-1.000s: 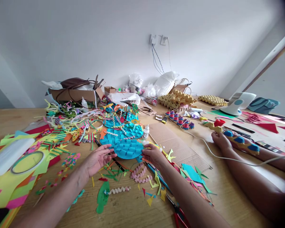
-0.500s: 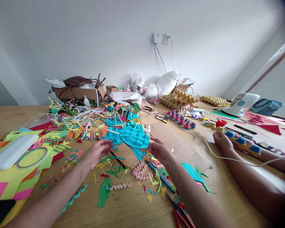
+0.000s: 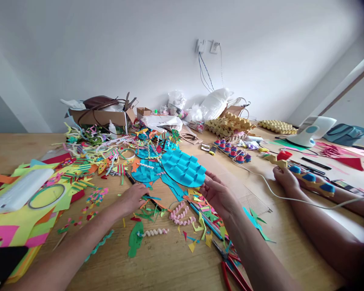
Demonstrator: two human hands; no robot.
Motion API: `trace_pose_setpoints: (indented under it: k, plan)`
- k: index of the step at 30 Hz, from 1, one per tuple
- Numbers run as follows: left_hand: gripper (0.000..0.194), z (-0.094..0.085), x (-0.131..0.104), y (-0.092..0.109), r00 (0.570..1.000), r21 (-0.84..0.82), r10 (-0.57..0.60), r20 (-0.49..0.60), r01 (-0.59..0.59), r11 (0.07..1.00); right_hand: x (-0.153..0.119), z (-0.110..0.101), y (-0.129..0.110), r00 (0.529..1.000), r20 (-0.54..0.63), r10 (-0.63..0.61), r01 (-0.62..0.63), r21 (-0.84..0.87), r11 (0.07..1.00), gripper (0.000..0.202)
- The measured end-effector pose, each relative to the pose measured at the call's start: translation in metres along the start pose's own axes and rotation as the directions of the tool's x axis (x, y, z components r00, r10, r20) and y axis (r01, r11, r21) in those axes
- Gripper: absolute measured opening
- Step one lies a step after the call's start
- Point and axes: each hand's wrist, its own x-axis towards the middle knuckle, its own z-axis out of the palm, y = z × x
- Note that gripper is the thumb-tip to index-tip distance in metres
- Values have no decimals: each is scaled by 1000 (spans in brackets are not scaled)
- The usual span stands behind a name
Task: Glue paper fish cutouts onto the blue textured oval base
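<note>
A blue oval paper piece (image 3: 183, 167) with raised curled flaps is tilted up over the table, its right end pinched by my right hand (image 3: 217, 193). My left hand (image 3: 136, 198) rests low over the table beside a dark pen-like stick (image 3: 153, 202); its fingertips are partly hidden among paper scraps, so its hold is unclear. A second blue flapped piece (image 3: 145, 171) lies just behind it. Below sit a pink twisted pipe cleaner (image 3: 182, 214) and a green paper shape (image 3: 135, 239) with a pale twisted strip.
Red-handled scissors (image 3: 230, 268) lie at the front. Coloured sheets (image 3: 6, 226) and tape are on the left. A co-worker's hands (image 3: 286, 180) hold a painted egg-carton strip (image 3: 312, 180) at right. Boxes and bags line the wall.
My right hand has lifted and tilted the blue oval piece toward the right. My left hand has moved away from that piece and down to the table near the dark stick.
</note>
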Motion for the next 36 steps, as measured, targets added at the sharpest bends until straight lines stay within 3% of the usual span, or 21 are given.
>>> trace_pose_setpoints:
  k: [9,19,25,29,36]
  plan:
    - [15,2,7,-2,995,279,62,80,-82,957,-34,-13,-5,998,-49,-38,39,26,999,39]
    - [28,-24,4,-4,991,389,73,115,-113,914,-49,-32,-7,991,-106,-79,83,31,996,46]
    - [26,-11,-8,14,974,444,100,205,-183,877,-58,-33,-7,989,-103,-102,107,41,993,45]
    - [27,-2,-8,13,971,492,92,222,-193,849,-63,-32,-6,990,-97,-101,104,32,994,44]
    - [27,-11,2,3,972,500,91,216,-191,845,-67,-38,-4,990,-65,-125,126,6,992,45]
